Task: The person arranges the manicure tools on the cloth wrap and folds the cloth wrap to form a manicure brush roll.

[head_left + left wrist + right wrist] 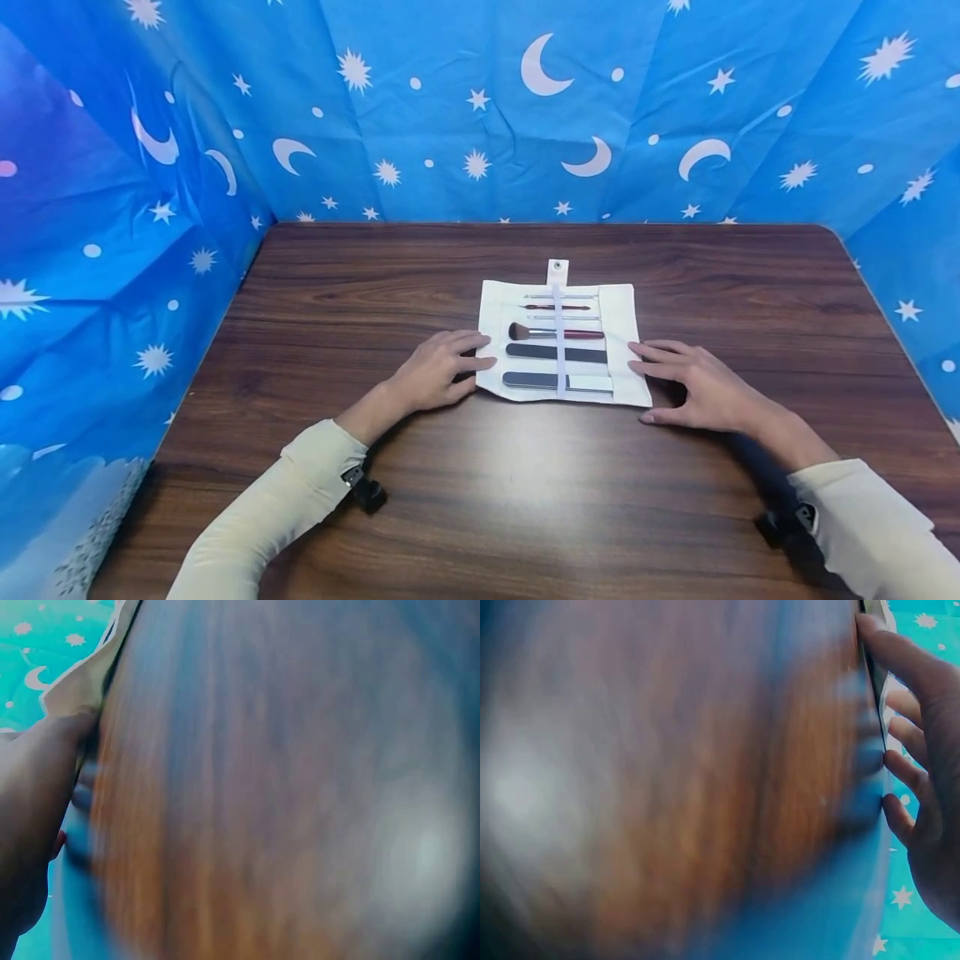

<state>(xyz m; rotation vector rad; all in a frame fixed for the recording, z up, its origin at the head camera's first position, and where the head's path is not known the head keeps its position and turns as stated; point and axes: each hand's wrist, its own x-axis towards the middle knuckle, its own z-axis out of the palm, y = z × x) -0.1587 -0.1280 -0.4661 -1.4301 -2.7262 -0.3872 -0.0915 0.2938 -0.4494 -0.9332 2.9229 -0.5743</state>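
Observation:
A white fabric tool roll [618, 317] lies unrolled on the table, its snap tab [557, 272] pointing away. Under its pale elastic band [559, 333] sit a makeup brush [519, 332] with a red handle, a dark nail file [528, 352], a second file [528, 381] and several thin tools [536, 307]. My left hand [438, 367] rests its fingertips on the roll's left edge. On the right edge, my right hand [697, 387] touches with its fingers spread, the thumb near the front corner. Both wrist views show the fingers at the roll's edges, partly hidden.
The dark wood-grain table [360, 275] has a rounded far right corner. Behind it and along both sides hangs a blue cloth [450, 100] with white moons and stars. A small black camera [367, 493] is strapped at each wrist.

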